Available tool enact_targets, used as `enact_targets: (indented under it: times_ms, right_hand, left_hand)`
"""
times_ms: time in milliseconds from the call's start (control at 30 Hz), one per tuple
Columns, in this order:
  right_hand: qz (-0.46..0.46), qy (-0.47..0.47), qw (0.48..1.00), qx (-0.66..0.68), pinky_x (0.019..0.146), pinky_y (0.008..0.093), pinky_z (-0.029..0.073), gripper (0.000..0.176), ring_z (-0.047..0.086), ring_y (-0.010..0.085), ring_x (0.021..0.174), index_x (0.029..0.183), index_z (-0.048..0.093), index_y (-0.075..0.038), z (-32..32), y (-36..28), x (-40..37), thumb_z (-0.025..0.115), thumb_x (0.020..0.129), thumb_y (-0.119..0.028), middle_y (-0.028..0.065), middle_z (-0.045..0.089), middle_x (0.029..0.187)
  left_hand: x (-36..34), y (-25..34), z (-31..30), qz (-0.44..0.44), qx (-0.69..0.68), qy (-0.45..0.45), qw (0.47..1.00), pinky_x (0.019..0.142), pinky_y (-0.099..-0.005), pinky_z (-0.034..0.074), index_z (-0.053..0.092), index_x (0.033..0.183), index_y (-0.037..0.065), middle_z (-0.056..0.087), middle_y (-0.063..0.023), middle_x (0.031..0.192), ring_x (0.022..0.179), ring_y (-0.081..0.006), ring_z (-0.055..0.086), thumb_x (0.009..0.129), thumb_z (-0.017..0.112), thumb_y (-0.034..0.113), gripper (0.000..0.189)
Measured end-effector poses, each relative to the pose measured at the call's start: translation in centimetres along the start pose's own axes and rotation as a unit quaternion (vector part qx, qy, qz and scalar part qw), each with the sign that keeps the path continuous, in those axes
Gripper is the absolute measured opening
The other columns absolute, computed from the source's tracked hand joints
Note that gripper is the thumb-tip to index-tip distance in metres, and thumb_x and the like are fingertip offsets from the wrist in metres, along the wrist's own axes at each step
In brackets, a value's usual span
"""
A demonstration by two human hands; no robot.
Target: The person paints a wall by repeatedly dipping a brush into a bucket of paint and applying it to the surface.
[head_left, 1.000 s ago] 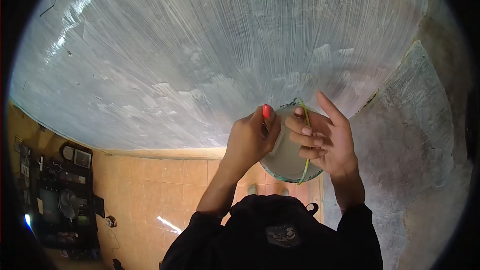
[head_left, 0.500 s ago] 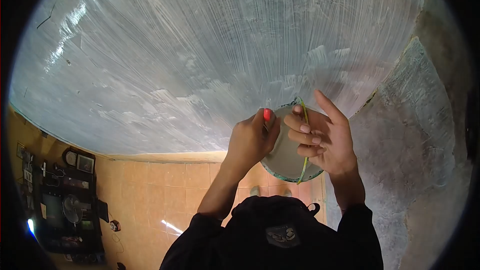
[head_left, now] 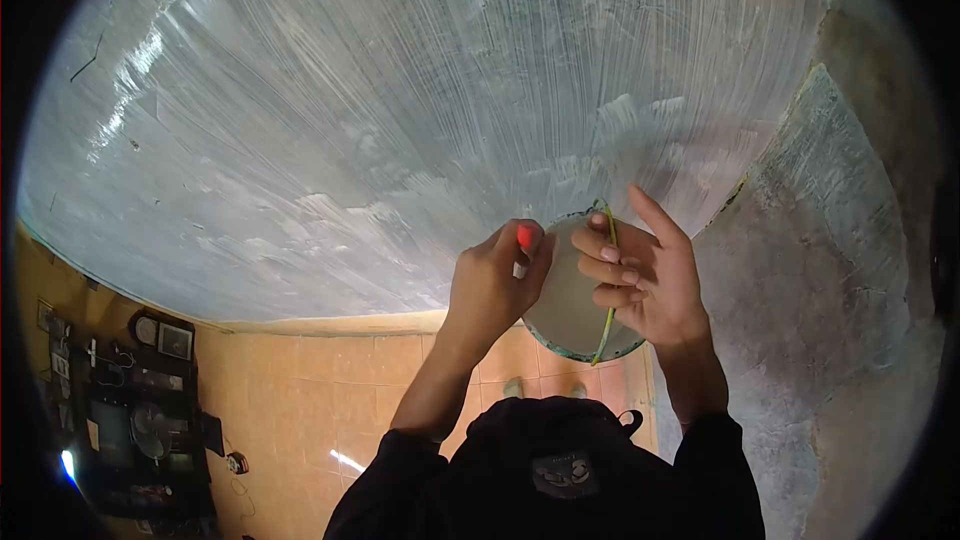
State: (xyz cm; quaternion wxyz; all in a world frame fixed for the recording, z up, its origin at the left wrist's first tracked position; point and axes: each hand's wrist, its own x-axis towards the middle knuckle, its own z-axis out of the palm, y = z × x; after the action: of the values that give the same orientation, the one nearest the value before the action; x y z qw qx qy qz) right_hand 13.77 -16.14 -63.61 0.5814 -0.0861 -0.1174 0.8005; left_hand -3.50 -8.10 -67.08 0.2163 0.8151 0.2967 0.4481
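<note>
While the patch [head_left: 566, 475] on the black clothing [head_left: 480, 460] bears lettering too small to read, the left hand [head_left: 497, 275] is closed around a red-ended tool [head_left: 526, 236], its working end hidden. The right hand [head_left: 655, 285] curls its fingers loosely round a yellow-green handle [head_left: 606, 325], thumb spread away. Beneath both hands is the bucket [head_left: 575, 357], its contents greyish; keeping it level and the tool over its rim would probably limit drips. Beyond stands the streaked wall [head_left: 420, 90], without legible markings.

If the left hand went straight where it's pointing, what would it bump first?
Probably the streaky wall ahead of the left hand, though how far is unclear.
</note>
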Motion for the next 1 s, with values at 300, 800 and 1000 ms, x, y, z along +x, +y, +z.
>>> enact_targets:
  times_ms: [300,800,1000]
  right_hand:
    - [-0.071,0.070,0.995,-0.006,0.048,0.0204,0.032,0.039,0.038,0.0083,0.059,0.092,0.052,-0.009,0.0,-0.1,-0.4,0.043,0.102,-0.046,0.0010,0.045,0.076]
    - [-0.079,0.044,0.995,0.044,0.050,0.0213,0.032,0.040,0.037,0.0089,0.058,0.089,0.053,-0.008,-1.5,-1.4,0.2,0.045,0.100,-0.045,0.0006,0.042,0.075]
    - [-0.105,0.080,0.990,0.051,0.050,0.0225,0.031,0.037,0.037,0.0104,0.055,0.085,0.052,-0.009,-3.0,-1.7,-0.4,0.050,0.098,-0.043,0.0029,0.048,0.073]
  left_hand:
    - [-0.1,0.2,1.1,0.114,0.076,-0.005,0.991,0.053,-0.0347,0.051,0.064,0.089,0.008,0.066,-0.0074,0.077,0.065,-0.0274,0.067,0.076,0.077,0.004,0.019]
    - [0.3,-0.7,0.0,0.065,0.001,-0.063,0.996,0.054,-0.0310,0.053,0.067,0.097,0.008,0.071,-0.0060,0.085,0.067,-0.0240,0.068,0.083,0.076,0.013,0.018]
    - [2.1,0.7,-1.3,0.049,-0.068,-0.095,0.992,0.058,-0.0283,0.057,0.067,0.100,0.004,0.074,-0.0079,0.092,0.072,-0.0174,0.072,0.086,0.074,0.011,0.017]
